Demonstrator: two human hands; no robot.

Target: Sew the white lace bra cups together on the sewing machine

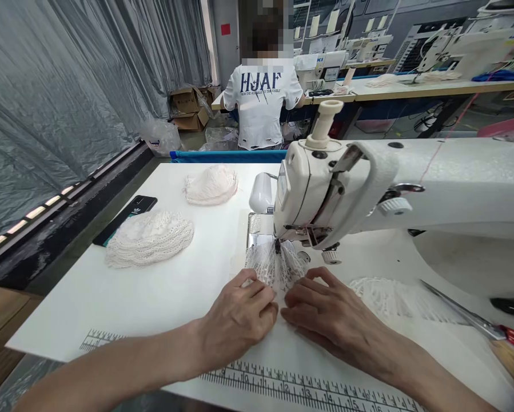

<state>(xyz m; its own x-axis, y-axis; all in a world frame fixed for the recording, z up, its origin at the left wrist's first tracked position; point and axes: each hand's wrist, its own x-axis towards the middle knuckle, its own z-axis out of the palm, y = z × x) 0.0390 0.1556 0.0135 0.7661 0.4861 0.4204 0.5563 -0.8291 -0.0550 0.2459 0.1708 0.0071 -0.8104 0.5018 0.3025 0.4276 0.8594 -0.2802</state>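
Observation:
A piece of white lace (277, 264) lies gathered under the presser foot (278, 246) of a white sewing machine (310, 183). My left hand (242, 309) grips the lace's near left edge with curled fingers. On the near right edge, my right hand (325, 306) pinches the same lace, its fingertips close to the other hand's. The fingertips themselves are partly hidden by the knuckles. To the right of my right hand, more white fringed lace (400, 297) is spread on the table.
Stacked white lace pieces (149, 239) partly cover a dark phone (130, 214) at the left. Behind them sits a pale pink lace pile (211, 185). Scissors (466, 312) lie at right. A printed ruler (291, 386) runs along the front edge. A person (261, 103) sits beyond.

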